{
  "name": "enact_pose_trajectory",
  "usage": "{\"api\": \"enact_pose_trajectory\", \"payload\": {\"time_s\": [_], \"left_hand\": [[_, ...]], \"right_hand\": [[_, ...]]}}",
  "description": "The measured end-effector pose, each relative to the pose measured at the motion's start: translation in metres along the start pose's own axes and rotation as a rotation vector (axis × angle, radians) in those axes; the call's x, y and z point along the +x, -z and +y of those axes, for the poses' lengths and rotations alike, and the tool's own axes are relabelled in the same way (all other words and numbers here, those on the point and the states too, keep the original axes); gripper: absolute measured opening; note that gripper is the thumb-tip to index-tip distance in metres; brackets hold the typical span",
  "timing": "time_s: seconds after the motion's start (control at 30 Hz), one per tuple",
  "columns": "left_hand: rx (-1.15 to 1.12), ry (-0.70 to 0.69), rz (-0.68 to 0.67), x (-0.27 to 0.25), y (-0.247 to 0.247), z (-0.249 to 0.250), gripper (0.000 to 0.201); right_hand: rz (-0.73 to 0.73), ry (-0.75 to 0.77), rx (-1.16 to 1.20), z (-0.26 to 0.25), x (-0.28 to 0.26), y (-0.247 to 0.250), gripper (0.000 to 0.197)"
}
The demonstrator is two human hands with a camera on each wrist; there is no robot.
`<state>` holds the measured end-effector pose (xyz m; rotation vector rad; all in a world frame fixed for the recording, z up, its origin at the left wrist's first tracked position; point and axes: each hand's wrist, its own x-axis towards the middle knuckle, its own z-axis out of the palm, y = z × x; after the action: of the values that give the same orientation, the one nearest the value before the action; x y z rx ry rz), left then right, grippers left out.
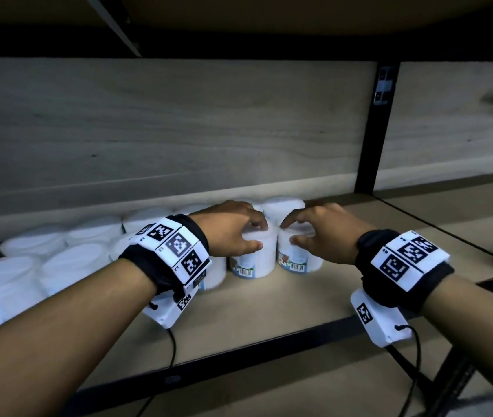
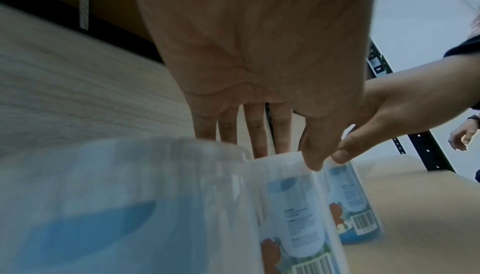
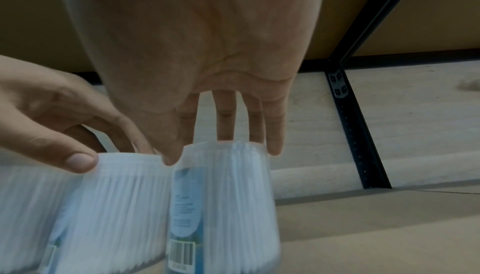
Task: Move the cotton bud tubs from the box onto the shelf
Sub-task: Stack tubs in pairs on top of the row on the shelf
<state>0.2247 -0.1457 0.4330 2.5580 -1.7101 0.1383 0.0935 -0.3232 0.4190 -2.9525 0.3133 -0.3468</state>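
Observation:
Two clear cotton bud tubs with blue labels stand side by side on the shelf board (image 1: pixel 314 302). My left hand (image 1: pixel 257 234) reaches down over the left tub (image 1: pixel 254 260) and grips its lid, thumb in front and fingers behind. My right hand (image 1: pixel 291 233) holds the right tub (image 1: pixel 296 257) the same way. In the left wrist view my left hand (image 2: pixel 285 158) holds its tub (image 2: pixel 293 206) by the rim. In the right wrist view my right hand (image 3: pixel 200 149) clasps its tub (image 3: pixel 223 196). The box is out of sight.
Several more tubs (image 1: pixel 79 245) stand in rows to the left, up against the wooden back panel. A black upright post (image 1: pixel 371 130) stands at the back right, with bare board to the right of the tubs. Another person's hand (image 2: pixel 462 138) shows far right.

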Motion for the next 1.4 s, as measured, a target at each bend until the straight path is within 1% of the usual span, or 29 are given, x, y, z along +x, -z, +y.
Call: {"api": "enact_pose_trajectory", "payload": {"time_s": [0.2, 0.4, 0.5, 0.63, 0.9, 1.2, 1.4], "left_hand": [[-0.04, 0.002, 0.011, 0.004, 0.002, 0.0, 0.038], [-0.086, -0.046, 0.064, -0.001, 0.008, 0.002, 0.033], [-0.084, -0.073, 0.063, -0.005, 0.011, 0.007, 0.033], [-0.075, -0.073, 0.049, -0.012, 0.015, 0.016, 0.034], [-0.056, -0.12, 0.053, -0.028, 0.017, 0.032, 0.038], [-0.082, -0.145, 0.122, -0.051, 0.015, 0.052, 0.036], [-0.077, -0.131, 0.092, -0.063, 0.018, 0.064, 0.039]], "right_hand": [[0.037, -0.019, 0.017, -0.003, 0.0, 0.0, 0.031], [0.023, -0.008, 0.043, -0.002, -0.007, 0.006, 0.028], [0.018, 0.016, 0.038, 0.0, -0.013, 0.009, 0.027], [0.015, 0.022, 0.014, 0.001, -0.025, 0.013, 0.028], [0.011, 0.047, -0.047, 0.0, -0.048, 0.02, 0.028], [0.001, 0.067, -0.043, -0.003, -0.079, 0.031, 0.027], [-0.006, 0.062, -0.051, -0.008, -0.092, 0.036, 0.027]]}}
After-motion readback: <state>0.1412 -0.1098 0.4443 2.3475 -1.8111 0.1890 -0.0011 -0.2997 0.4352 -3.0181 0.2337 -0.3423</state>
